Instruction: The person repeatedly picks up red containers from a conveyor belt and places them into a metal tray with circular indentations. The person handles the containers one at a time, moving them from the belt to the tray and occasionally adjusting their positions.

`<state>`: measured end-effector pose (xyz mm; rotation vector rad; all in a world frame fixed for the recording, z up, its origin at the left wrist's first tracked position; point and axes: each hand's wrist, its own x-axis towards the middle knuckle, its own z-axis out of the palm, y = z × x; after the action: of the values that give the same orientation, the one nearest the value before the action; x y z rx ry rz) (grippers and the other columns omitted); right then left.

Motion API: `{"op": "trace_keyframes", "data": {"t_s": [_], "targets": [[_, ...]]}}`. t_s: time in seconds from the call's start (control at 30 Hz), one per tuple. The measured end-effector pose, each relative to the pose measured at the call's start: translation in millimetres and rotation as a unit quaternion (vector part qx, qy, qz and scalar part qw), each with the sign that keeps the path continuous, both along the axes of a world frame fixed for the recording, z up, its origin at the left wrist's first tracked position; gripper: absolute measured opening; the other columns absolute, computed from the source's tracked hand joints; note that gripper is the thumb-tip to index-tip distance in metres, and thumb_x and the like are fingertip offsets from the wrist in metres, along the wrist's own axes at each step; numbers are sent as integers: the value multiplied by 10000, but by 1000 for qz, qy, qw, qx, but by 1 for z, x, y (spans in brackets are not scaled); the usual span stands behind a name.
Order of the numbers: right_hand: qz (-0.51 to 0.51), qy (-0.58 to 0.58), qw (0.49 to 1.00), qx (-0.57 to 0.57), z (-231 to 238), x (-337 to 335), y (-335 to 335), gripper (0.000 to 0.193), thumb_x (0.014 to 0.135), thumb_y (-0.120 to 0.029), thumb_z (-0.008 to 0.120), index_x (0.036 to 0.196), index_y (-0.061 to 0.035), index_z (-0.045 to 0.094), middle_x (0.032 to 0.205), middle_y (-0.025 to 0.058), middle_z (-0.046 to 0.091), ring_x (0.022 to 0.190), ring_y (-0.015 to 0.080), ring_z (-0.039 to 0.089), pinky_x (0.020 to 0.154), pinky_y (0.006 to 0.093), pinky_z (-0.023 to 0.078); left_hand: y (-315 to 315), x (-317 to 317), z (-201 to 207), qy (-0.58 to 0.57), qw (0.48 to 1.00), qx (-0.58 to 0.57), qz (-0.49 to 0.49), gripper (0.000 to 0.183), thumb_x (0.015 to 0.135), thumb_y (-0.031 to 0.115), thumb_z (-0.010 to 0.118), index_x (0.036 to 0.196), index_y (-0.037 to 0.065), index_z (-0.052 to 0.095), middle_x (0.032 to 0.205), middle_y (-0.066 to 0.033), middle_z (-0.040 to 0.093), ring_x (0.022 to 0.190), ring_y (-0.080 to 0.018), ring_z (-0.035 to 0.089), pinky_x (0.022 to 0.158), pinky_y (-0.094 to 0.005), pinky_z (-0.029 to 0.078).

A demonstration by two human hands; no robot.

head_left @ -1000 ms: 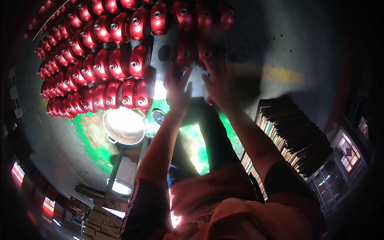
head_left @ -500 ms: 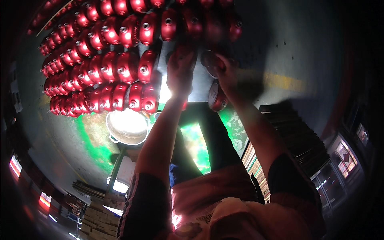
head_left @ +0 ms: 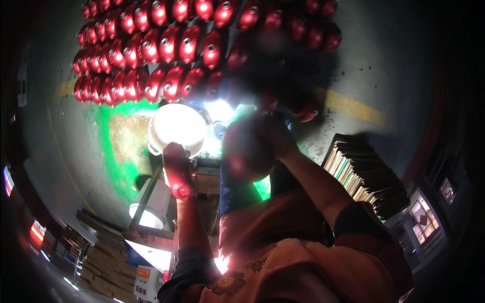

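Observation:
Shiny red rounded canisters with silver necks stand in rows at the far left and middle. My left hand is at the near edge of a brightly lit white basin. Its fingers look closed, and a glossy red canister shows against the palm and wrist. In front of my lap is a blurred dark red canister, large in the view. My right hand grips its right side, the fingers partly lost in shadow. Another red canister lies beyond that hand, in the dark.
Stacked flat brown sheets stand on the right. Left of my left forearm are a white bucket and a white box with an orange panel. A yellow line and green patches mark the floor.
Both hands have drawn back from the rows. My left hand has come down and left to the basin. My right hand has brought a canister toward my lap. The whole view has shifted.

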<state>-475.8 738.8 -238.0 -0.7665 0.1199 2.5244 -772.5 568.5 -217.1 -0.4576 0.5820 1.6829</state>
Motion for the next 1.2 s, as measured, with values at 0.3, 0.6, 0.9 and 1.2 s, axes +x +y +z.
{"op": "trace_keyframes", "data": {"t_s": [0.3,0.6,0.9,1.2], "targets": [[161,152,974,-37,-12,-211,-132,370,873,-114,577,1228,-11,567,1162,92,616,1025,179,594,869,307,500,-87,-67,13,-87,985,106,102,490,970,331,517,1395,92,464,1335,-205,533,1045,-341,566,817,-407,502],[248,133,957,-74,10,-259,-157,329,1007,-182,504,1291,-19,533,1180,69,606,1061,138,573,945,278,464,-131,-90,-9,-104,979,109,134,509,972,343,513,1401,75,454,1345,-206,526,1093,-328,557,872,-424,491],[253,145,952,-93,12,-225,-150,462,984,-243,543,1415,-105,450,1285,122,599,1118,220,619,983,379,506,-126,-55,-20,-127,981,90,118,529,974,355,508,1406,58,443,1356,-206,519,1141,-315,548,927,-441,480],[13,132,991,-11,-12,-29,-43,490,976,-255,507,1427,-81,428,1287,143,575,1145,246,588,1021,396,463,-56,-8,-23,-92,993,59,50,549,975,366,504,1412,41,433,1367,-206,512,1188,-302,538,981,-458,470]]}}
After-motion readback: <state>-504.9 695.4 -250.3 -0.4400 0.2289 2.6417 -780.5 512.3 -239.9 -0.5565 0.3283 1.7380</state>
